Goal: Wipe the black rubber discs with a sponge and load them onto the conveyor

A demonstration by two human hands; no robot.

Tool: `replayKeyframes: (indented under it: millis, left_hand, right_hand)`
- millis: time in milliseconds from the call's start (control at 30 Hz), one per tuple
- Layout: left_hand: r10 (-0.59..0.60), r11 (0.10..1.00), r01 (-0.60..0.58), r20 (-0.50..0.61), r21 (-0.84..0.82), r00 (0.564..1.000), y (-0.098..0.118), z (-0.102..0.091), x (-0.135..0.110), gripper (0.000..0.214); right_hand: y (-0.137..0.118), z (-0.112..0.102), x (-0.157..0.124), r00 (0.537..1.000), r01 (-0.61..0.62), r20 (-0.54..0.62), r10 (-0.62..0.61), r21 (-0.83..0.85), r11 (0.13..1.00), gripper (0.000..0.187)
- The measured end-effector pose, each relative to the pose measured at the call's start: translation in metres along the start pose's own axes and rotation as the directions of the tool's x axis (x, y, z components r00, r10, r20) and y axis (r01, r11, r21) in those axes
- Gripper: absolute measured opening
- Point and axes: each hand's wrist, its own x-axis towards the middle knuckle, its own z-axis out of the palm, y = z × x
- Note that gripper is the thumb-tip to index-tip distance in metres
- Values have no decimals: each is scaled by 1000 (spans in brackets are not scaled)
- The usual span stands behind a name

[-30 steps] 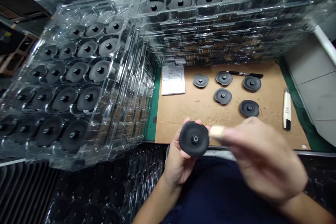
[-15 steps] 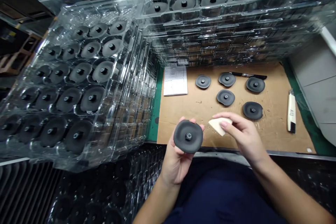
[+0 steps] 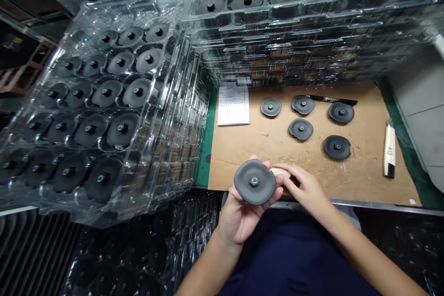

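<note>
My left hand [image 3: 239, 215] grips a black round rubber disc [image 3: 255, 181] with a small hub in its middle, held face up over the near edge of the cardboard sheet [image 3: 277, 148]. My right hand [image 3: 303, 187] pinches a small cream wedge-shaped piece [image 3: 280, 172] and presses it against the disc's right rim. Several more black discs [image 3: 300, 128] lie loose on the cardboard farther back.
A tall stack of clear blister trays [image 3: 104, 101] filled with black discs leans at the left. Another stack of trays [image 3: 294, 23] stands at the back. A printed paper slip [image 3: 233, 105], a black pen [image 3: 331, 99] and a white marker [image 3: 389, 149] lie on the cardboard.
My right hand with the cream piece has moved left and down until it meets the disc's rim. The left hand has shifted the disc slightly right.
</note>
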Motion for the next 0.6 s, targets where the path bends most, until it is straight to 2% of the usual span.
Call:
replayKeyframes:
  millis: [200,400,600]
  left_hand:
    - [-26,998,28,32,-56,999,-3,-1,-2,51]
    - [-48,995,55,72,-88,996,-3,3,-2,50]
    - [-47,998,49,47,-29,998,-2,3,-6,49]
  right_hand:
    - [4,4,-3,999,26,27,-26,-5,1000,33]
    - [5,6,-4,1000,28,2,-28,-16,999,33]
    - [2,1,-3,997,57,-53,-58,-15,998,29]
